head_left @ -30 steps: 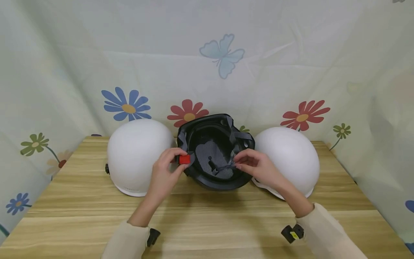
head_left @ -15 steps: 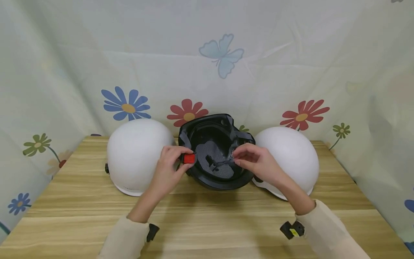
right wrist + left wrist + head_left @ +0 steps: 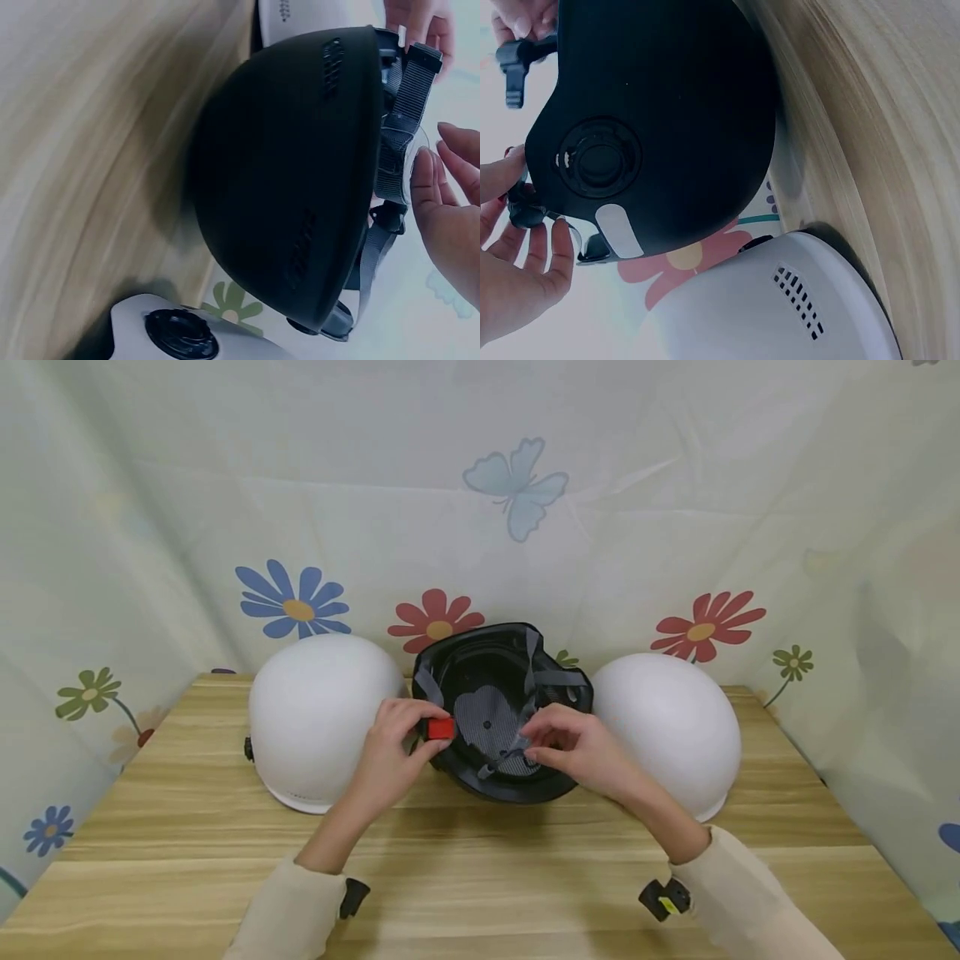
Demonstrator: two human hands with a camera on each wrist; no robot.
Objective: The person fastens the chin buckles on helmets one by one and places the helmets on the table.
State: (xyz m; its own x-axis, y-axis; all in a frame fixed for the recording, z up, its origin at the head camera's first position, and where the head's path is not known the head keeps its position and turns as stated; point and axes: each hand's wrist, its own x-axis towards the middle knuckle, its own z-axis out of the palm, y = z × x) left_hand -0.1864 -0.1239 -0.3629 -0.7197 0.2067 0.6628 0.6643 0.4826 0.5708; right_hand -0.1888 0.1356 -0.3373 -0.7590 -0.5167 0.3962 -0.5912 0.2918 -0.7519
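On the table [image 3: 480, 877], the black helmet [image 3: 517, 788] is set tilted, its lined hollow turned towards the head camera. It is flanked by a white helmet [image 3: 322, 718] at the left and a second white helmet [image 3: 667, 727] at the right, both placed dome uppermost. The red buckle [image 3: 440, 728] is pinched between the thumb and fingers of the left hand [image 3: 390, 752], at the left side of the opening. The grey strap [image 3: 531, 668] is held at the fingertips of the right hand [image 3: 588, 752], over the right part of the hollow; the exact spot gripped is partly covered by the fingers. The two hands are held apart, and a black clip [image 3: 487, 770] is seen between them. In the left wrist view, a round knob [image 3: 600, 161] is shown on the dark outer shell. Behind the helmets, a pale cloth [image 3: 360, 468] printed with flowers and a butterfly is hung
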